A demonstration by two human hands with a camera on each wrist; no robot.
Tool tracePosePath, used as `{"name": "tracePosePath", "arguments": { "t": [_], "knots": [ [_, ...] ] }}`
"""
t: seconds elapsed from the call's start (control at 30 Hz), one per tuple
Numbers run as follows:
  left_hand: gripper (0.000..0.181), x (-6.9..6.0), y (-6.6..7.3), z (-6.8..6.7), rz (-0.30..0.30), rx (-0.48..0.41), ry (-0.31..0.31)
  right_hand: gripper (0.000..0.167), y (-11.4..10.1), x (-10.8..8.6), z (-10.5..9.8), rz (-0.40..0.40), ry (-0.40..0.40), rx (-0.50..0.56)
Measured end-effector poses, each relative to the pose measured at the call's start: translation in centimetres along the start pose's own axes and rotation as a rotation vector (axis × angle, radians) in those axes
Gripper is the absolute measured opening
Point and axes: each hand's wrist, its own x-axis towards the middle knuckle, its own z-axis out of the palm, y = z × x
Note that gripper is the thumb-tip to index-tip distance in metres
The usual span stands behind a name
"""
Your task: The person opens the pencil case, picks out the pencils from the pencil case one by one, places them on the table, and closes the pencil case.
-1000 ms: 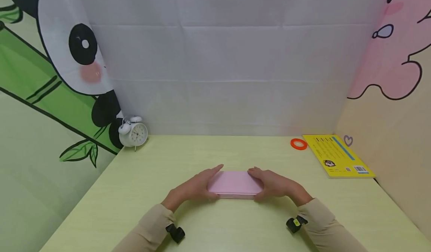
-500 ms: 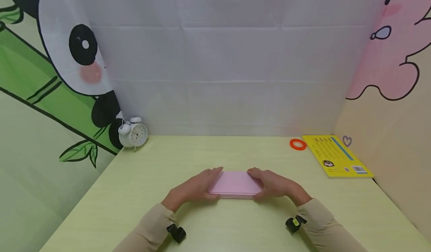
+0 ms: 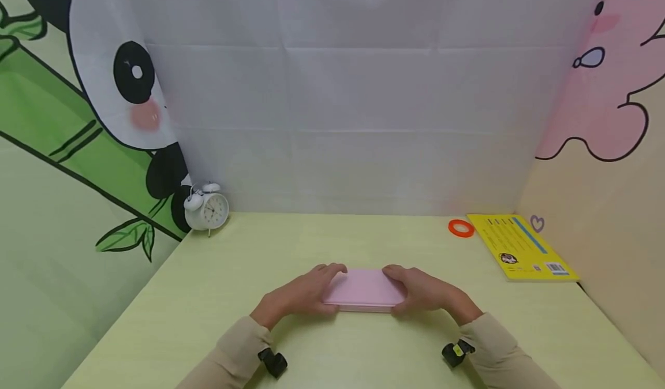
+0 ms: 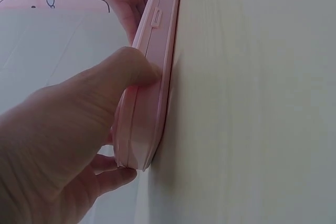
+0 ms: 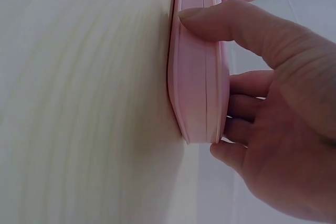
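A flat pink plastic case (image 3: 365, 288) lies on the table in the middle of the head view, its lid down. In the left wrist view a small clasp (image 4: 156, 17) shows on the near side of the case. My left hand (image 3: 306, 294) grips the case's left end, its thumb on the near side and fingertips at the far side. The right end is held by my right hand (image 3: 427, 291) in a mirrored grip, thumb against the near side in the right wrist view, fingers behind. Part of each end is hidden by the hands.
A white alarm clock (image 3: 208, 209) stands at the table's far left corner. Toward the far right lie a red-orange ring (image 3: 461, 228) and a yellow book (image 3: 522, 247). A pale curtain (image 3: 353, 100) hangs behind the light table (image 3: 353, 354), with printed walls on both sides.
The left hand's forefinger has bent from a straighter pose and settled against the case's top edge. The right hand keeps its grip. The head view has shifted slightly; the case stays on the table.
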Motion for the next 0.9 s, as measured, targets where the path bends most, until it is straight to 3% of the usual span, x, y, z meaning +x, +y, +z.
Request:
{"name": "tracePosePath", "arguments": {
  "t": [0.13,0.73,0.9],
  "knots": [
    [0.063,-0.17,-0.08,-0.07,0.029,-0.004,0.003,0.083,0.01,-0.05,0.24,-0.013,0.014,-0.020],
    [0.056,-0.19,0.02,-0.25,0.044,-0.025,0.004,0.080,0.56,-0.13,0.13,-0.037,0.037,-0.009],
    [0.065,-0.28,0.21,-0.23,-0.008,-0.020,-0.007,0.080,0.48,-0.05,0.20,-0.049,0.028,-0.025]
  ]
}}
